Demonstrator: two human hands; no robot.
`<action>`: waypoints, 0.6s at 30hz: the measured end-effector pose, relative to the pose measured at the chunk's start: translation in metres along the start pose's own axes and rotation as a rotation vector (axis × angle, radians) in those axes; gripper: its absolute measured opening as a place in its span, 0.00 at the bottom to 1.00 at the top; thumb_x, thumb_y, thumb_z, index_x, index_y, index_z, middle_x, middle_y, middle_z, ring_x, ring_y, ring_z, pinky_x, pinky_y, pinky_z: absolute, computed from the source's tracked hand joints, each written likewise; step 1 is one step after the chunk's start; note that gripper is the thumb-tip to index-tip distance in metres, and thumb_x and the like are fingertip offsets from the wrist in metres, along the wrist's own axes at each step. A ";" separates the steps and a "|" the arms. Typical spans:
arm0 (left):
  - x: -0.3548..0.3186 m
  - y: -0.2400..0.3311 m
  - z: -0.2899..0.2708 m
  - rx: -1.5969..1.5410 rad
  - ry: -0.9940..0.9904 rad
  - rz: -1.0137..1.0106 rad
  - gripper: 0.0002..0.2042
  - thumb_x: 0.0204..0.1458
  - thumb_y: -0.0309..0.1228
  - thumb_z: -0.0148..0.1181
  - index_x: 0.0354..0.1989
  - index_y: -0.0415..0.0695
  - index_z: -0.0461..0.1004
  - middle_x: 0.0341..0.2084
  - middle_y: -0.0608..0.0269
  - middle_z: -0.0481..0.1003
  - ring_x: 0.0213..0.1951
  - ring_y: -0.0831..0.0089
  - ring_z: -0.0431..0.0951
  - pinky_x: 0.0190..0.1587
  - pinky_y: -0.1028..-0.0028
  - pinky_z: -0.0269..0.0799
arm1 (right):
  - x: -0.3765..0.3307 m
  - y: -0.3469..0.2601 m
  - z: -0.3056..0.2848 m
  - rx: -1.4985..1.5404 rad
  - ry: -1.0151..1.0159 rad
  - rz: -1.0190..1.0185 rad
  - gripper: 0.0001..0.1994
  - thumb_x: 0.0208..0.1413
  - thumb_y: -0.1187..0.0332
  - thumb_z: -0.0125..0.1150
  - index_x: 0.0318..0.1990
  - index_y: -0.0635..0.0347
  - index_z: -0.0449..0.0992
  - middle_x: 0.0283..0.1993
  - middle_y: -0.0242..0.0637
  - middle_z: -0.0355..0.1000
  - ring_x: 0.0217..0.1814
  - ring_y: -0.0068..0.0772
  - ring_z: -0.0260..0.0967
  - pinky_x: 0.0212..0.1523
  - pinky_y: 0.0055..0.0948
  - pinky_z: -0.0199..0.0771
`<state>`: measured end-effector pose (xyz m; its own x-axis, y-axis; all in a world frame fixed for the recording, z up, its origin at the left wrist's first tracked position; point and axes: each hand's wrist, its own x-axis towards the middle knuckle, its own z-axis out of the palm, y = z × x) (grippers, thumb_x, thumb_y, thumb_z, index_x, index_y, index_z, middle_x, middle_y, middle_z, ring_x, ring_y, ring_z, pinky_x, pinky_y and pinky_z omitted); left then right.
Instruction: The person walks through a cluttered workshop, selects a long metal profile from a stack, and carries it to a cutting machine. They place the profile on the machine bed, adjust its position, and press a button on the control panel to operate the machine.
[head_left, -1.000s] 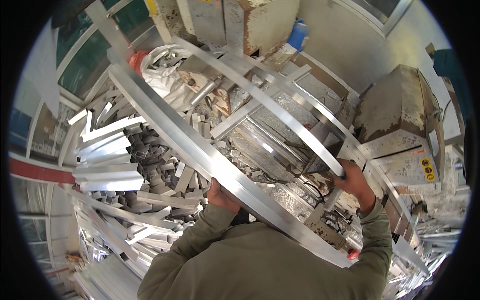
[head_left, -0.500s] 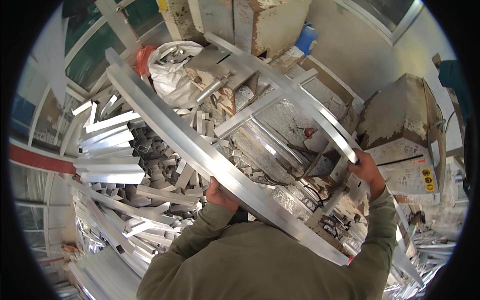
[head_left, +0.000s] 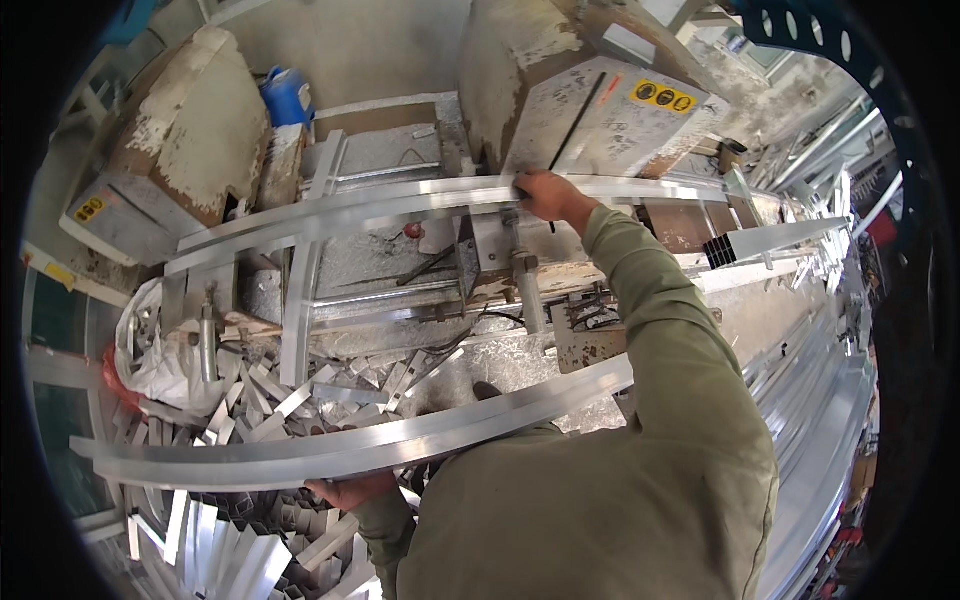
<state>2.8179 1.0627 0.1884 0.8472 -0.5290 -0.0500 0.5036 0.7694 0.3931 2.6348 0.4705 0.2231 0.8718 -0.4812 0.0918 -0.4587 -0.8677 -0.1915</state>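
My left hand (head_left: 350, 490) grips a long silver aluminium profile (head_left: 420, 437) from its near edge, close to my body. The profile runs crosswise, above the scrap pile at left and in front of my torso at right. Farther out, a second long aluminium profile (head_left: 400, 200) lies across the machine bed. Closed around its near edge, my right hand (head_left: 557, 198) holds that one by the large machine housing; some fingers are hidden. A short aluminium bar (head_left: 300, 310) passes under the far profile.
Two worn machine housings (head_left: 195, 130) (head_left: 590, 120) stand at the back, with a blue jug (head_left: 287, 96) between. Offcuts (head_left: 230, 555) pile up at lower left, near a white sack (head_left: 160, 350). Long profiles (head_left: 810, 430) are stacked at right. A multi-chamber profile end (head_left: 720, 252) juts over the bench.
My view has swung to the right, so both profiles now run more nearly level across it. Both hands keep hold of their profiles.
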 end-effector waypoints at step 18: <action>-0.008 0.012 0.004 -0.050 0.259 0.085 0.37 0.60 0.58 0.65 0.70 0.43 0.70 0.59 0.53 0.78 0.59 0.49 0.79 0.64 0.44 0.74 | -0.039 0.019 0.018 -0.024 0.067 0.163 0.17 0.54 0.70 0.72 0.51 0.58 0.77 0.51 0.51 0.75 0.54 0.63 0.73 0.53 0.56 0.75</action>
<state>2.8160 1.0745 0.1975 0.8988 -0.3571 -0.2543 0.4308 0.8272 0.3608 2.5953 0.4748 0.1986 0.7721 -0.6227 0.1268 -0.5980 -0.7795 -0.1864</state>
